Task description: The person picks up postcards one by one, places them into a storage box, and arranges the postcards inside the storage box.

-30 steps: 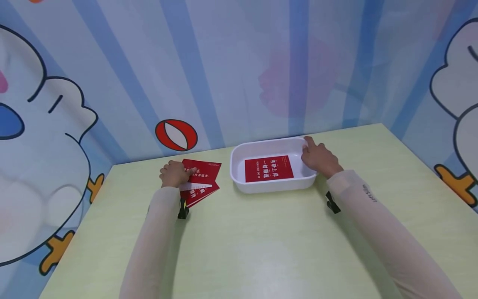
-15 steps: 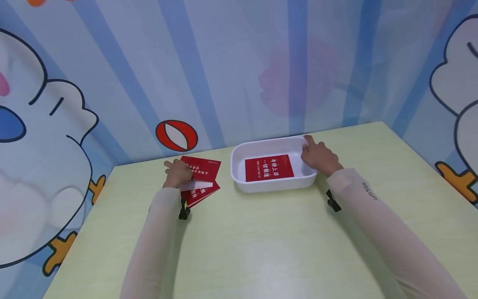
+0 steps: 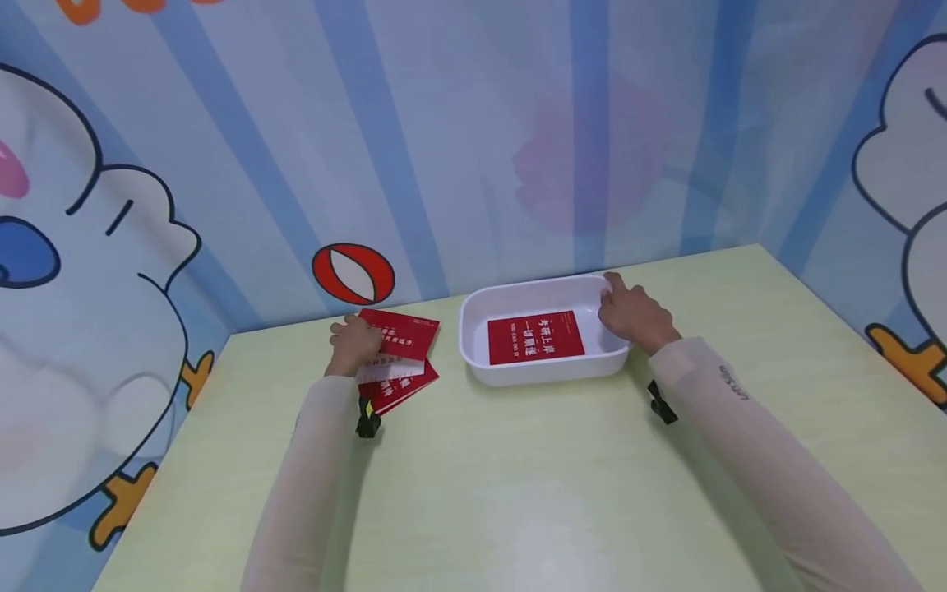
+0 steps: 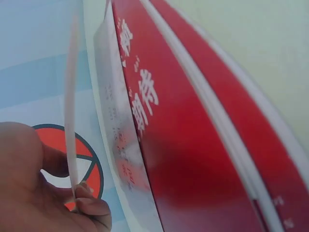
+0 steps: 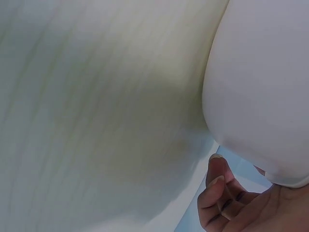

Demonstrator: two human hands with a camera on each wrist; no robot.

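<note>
My left hand (image 3: 353,343) pinches the edge of a thin red notebook (image 3: 408,332) with white lettering, at the back left of the table. In the left wrist view this notebook (image 4: 71,96) is edge-on between thumb and fingers, raised off the pile. Beneath it lie more red notebooks (image 4: 178,130), fanned out, their white page edges showing; a pale lettered strip (image 4: 118,130) runs along the upper one. My right hand (image 3: 638,316) grips the right end of a white plastic basin (image 3: 547,374). Flat inside the basin is another red notebook (image 3: 536,338).
The pale yellow-green table (image 3: 518,477) backs onto a blue striped cloth (image 3: 473,148) printed with cartoon figures. A dark wrist mount (image 3: 367,419) sits under the left wrist, and another wrist mount (image 3: 662,403) under the right.
My left hand has tilted the top notebook up off the pile, and more of the pale strip beneath shows. The right hand and the basin stay in place.
</note>
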